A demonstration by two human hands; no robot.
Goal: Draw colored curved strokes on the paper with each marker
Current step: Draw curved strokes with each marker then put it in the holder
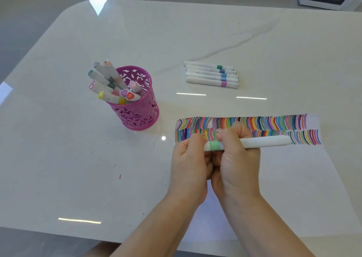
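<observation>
Both of our hands close on one white marker with a mint-green band (262,142), held level and lying left to right just above the white paper sheet (293,178). Our left hand (189,158) curls round the marker's left end, and our right hand (237,158) wraps the barrel just right of the band, so the two hands touch. We cannot read any print on this barrel. The sheet lies toward the near right corner of the glossy white marble-look tabletop (78,158), and its far strip is filled with two rows of short curved strokes in many colours. Left of the sheet, nearer the tabletop's left edge, stands a magenta perforated metal cup (137,113) holding markers that lean leftward. Their cap ends carry small numbers — the red cap (130,96) seems to read 169, the others are too small to tell. Beyond the sheet, toward the far edge, four white banded markers (211,74) lie side by side, touching — their bands are green, two blues and lilac, and their faint barrel print is unreadable.
</observation>
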